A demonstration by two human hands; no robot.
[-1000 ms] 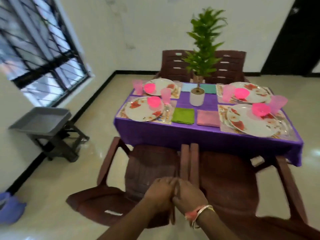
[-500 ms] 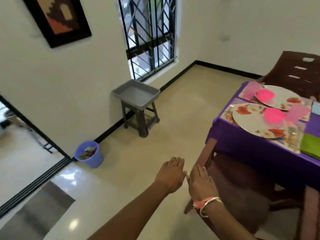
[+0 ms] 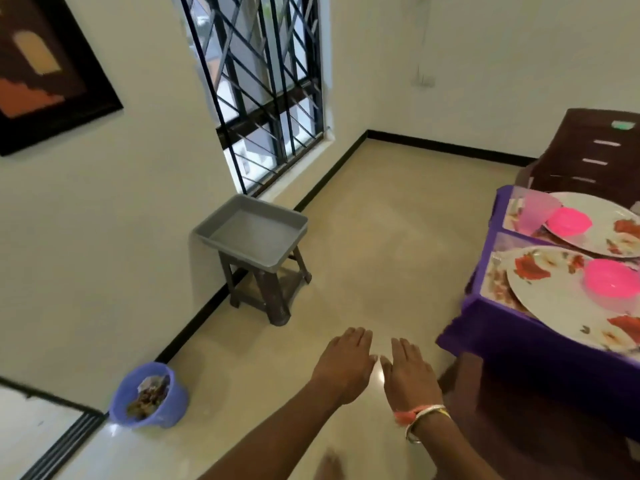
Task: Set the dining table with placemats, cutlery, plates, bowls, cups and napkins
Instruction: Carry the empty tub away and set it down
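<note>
Together, the left hand (image 3: 346, 367) and the right hand (image 3: 410, 375) are held out palm down over the glossy cream tiled floor (image 3: 363, 237). Their fingers are straight and close together, and the thumbs nearly meet with a narrow gap between them; neither hand holds or touches anything. A pink thread band and thin metal bangle (image 3: 420, 415) circle the right wrist. Just right of the right hand, a dark brown plastic chair (image 3: 464, 375) stands tucked under the dining surface, whose purple tablecloth (image 3: 519, 344) hangs over the near corner. On that surface two patterned rectangular placemats lie side by side, the nearer placemat (image 3: 495, 282) and the farther placemat (image 3: 516, 213). Each carries a round white plate printed with red flowers, the nearer plate (image 3: 554, 303) and the farther plate (image 3: 609, 233), both cut off by the right edge of the view. A bright pink bowl (image 3: 613, 278) sits on the nearer plate and a second pink bowl (image 3: 568, 220) on the farther one. A translucent pink cup (image 3: 536, 209) stands on the farther placemat, just left of that second bowl. Beyond the surface stands a slatted dark brown chair (image 3: 595, 150). Well to the left, below a window with a black grille (image 3: 266, 91), a grey rectangular plastic tray (image 3: 252, 233) sits on a low dark stool (image 3: 270, 299) against the wall. Nearer along that wall a purple plastic bucket (image 3: 149, 396) holding scraps stands on the floor, and a dark-framed picture (image 3: 45, 71) hangs above.
</note>
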